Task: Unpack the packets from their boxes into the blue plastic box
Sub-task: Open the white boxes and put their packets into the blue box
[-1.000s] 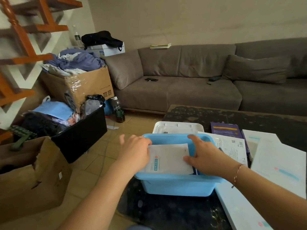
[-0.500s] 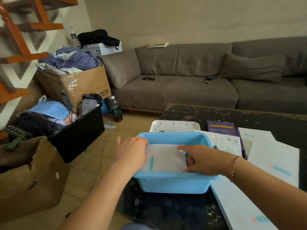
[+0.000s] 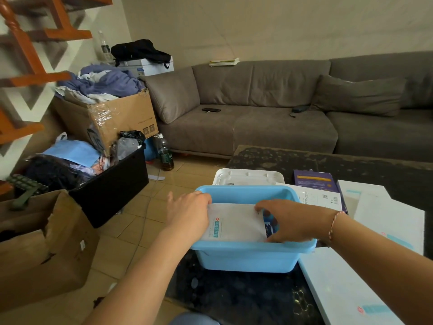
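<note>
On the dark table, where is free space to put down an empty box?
Bare dark table lies in front of the blue box, left of the near white box. More lies at the back, between the purple box and the sofa. The right side is crowded with white boxes, and both hands fill the blue box over a packet.

A red cross sign and a teal strip of Chinese characters, too small to be read, are printed on the white packet in the blue plastic box. QR codes are seen on the white leaflet and on the cardboard box. Yellow lettering on the purple box cannot be made out.
</note>
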Available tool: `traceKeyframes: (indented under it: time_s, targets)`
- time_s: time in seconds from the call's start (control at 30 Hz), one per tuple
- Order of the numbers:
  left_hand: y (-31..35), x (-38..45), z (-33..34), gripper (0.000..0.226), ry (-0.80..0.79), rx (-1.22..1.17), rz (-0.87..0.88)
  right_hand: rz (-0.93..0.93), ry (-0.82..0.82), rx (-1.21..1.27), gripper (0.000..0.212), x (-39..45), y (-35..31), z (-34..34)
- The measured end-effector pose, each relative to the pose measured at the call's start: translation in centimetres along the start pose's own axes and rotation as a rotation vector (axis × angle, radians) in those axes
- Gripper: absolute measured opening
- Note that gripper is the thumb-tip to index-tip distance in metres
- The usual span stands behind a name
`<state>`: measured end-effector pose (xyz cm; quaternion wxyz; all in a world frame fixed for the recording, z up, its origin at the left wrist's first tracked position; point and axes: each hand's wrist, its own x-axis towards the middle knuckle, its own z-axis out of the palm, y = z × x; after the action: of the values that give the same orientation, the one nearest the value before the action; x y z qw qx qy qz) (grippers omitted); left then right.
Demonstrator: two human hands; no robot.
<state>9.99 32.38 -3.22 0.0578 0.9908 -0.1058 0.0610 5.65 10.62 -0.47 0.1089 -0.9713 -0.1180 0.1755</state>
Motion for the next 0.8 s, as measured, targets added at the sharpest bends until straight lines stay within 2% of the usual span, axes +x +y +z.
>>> traceKeyframes:
  time_s: [0.2, 0.33, 0.53, 0.63, 0.73, 0.77, 0.8]
  targets:
    - [0.2, 0.0, 0.0, 0.033, 0.005, 0.028, 0.0, -0.061, 0.023, -0.078, 0.072, -0.4, 0.1, 0.0]
    - [0.3, -0.2, -0.2, 0.028, 0.003, 0.028, 0.011, -0.034, -0.041, -0.063, 0.087, -0.4, 0.2, 0.3]
    - [0.3, -0.3, -0.3, 0.032, 0.012, 0.015, 0.004, 0.016, -0.086, -0.021, 0.084, -0.9, 0.4, -0.4]
    - [0.1, -0.3, 0.0, 0.038, 0.072, -0.018, -0.005, 0.084, -0.035, 0.053, 0.072, -1.2, 0.6, -1.0]
    - [-0.3, -0.3, 0.5, 0.034, 0.208, -0.183, -0.025, 0.19, 0.054, 0.151, 0.044, 0.0, 0.7, -0.8]
    - [-0.5, -0.3, 0.6, 0.032, 0.232, -0.267, -0.043, 0.224, 0.04, 0.257, 0.036, 0.4, 0.4, -0.6]
    - [-0.6, -0.3, 0.7, 0.029, 0.238, -0.344, -0.06, 0.292, 0.014, 0.48, 0.034, 0.8, 0.1, -0.5]
